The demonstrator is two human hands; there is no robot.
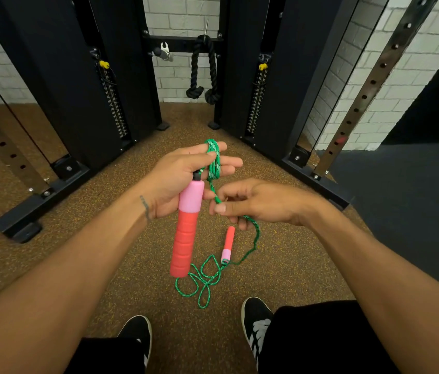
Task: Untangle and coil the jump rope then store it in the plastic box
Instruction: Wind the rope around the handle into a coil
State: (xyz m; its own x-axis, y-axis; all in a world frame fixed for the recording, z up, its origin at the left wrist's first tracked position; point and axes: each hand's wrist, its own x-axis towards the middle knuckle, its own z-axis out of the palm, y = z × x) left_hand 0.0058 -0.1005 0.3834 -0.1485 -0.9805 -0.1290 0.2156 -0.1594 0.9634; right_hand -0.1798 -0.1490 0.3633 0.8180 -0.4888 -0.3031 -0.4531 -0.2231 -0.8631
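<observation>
Jump rope (252, 240): green braided cord, pink-and-red foam handles. Left hand (183, 176) grips one handle (187, 228), cord loops wound over spread fingers (229, 161). Right hand (256, 202) pinches cord between thumb and forefinger. Second handle (227, 245) and loose loops lie on speckled brown floor (132, 238). Black gym rack (59, 85), white brick wall (183, 12) behind. Plastic box not in view.

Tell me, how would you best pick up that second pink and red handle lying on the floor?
Grip the second pink and red handle around its long red foam section, coming straight down from above. It lies flat on the speckled brown floor, and the green braided rope leaves from its pink end, so the red end is free of tangles.
</observation>
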